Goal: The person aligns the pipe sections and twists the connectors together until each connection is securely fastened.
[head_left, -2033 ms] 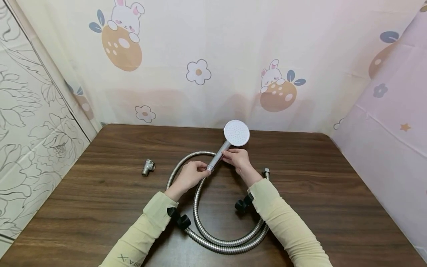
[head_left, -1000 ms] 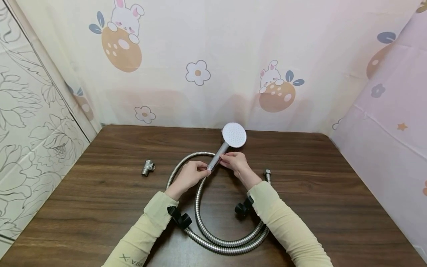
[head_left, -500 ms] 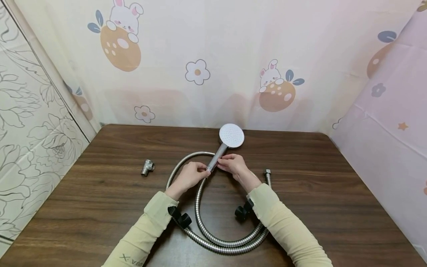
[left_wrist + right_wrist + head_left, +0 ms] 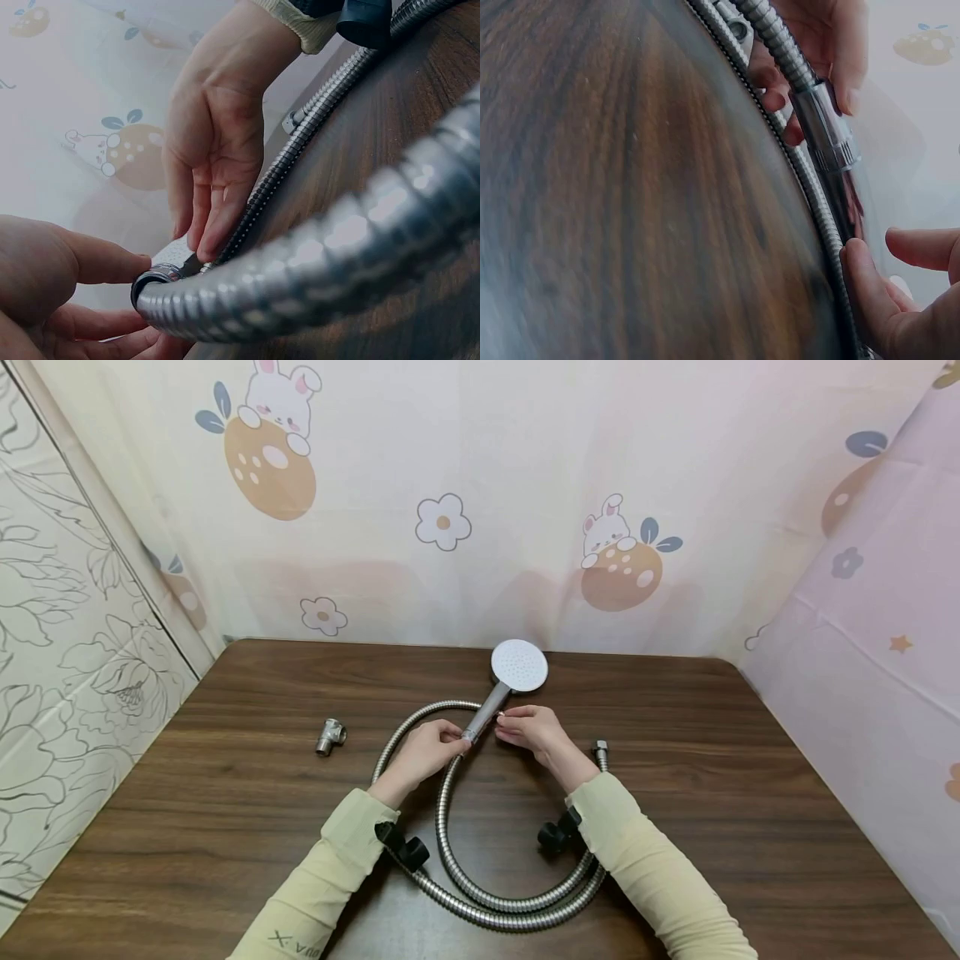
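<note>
A chrome hand shower (image 4: 520, 666) with a round white face lies tilted over the far middle of the table, its handle (image 4: 491, 706) pointing down-left. At the handle's lower end, a metal shower hose joins it through a chrome collar (image 4: 826, 124). My left hand (image 4: 426, 754) pinches this collar between thumb and fingers. Just right of the handle is my right hand (image 4: 536, 735), its thumb and fingers parted and holding nothing; whether a fingertip touches the handle, I cannot tell. Loops of the hose (image 4: 517, 922) curl on the table beneath both forearms.
A small chrome angled fitting (image 4: 330, 737) lies to the left on the brown wooden table (image 4: 187, 793). The hose's free end nut (image 4: 601, 747) is by the right wrist. A patterned curtain (image 4: 360, 460) hangs behind the table. Black camera mounts sit on both wrists.
The hand shower's head has shifted slightly left and nearer. My right hand slid down along the handle, then loosened and drew off to the right. My left hand stays at the collar.
</note>
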A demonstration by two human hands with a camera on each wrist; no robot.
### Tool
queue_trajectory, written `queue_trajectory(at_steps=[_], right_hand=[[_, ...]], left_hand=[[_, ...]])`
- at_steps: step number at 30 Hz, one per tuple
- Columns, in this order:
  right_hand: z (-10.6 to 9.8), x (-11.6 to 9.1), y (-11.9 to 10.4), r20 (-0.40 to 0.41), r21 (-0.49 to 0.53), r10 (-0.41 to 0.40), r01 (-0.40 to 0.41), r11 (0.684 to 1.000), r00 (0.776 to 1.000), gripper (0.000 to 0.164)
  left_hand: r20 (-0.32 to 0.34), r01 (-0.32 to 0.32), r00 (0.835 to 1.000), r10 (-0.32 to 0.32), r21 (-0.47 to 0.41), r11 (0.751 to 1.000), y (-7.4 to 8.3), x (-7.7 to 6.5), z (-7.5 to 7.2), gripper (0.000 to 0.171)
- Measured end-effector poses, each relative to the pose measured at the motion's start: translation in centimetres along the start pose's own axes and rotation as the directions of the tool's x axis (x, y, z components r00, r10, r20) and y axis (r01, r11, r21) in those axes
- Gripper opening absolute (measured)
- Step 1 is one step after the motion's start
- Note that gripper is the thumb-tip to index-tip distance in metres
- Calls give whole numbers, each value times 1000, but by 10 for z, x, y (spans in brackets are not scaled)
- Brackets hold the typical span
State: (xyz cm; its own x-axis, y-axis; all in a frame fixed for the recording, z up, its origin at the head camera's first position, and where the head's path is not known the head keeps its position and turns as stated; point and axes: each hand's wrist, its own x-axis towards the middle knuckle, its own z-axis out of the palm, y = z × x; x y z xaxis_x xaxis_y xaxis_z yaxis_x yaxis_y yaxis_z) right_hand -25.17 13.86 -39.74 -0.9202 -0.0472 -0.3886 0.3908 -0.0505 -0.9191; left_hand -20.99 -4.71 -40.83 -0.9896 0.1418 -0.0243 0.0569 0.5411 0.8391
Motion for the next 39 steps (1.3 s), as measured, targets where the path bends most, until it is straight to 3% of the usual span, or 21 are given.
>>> queue_trajectory(at_steps=[16, 26, 39], right_hand=[[-33, -16, -11, 10, -90, -77, 78, 993, 997, 40], [-51, -19, -12, -36, -101, -133, 128, 987, 991, 41], [-74, -27, -15, -91, -301, -207, 172, 938, 974, 39]], left_hand=[[-11, 14, 1000, -15, -89, 996, -1, 0, -5, 22], [-29, 40, 999, -41, -59, 997, -4, 0, -22, 21], [-69, 75, 995, -78, -40, 996, -13, 0, -48, 28]])
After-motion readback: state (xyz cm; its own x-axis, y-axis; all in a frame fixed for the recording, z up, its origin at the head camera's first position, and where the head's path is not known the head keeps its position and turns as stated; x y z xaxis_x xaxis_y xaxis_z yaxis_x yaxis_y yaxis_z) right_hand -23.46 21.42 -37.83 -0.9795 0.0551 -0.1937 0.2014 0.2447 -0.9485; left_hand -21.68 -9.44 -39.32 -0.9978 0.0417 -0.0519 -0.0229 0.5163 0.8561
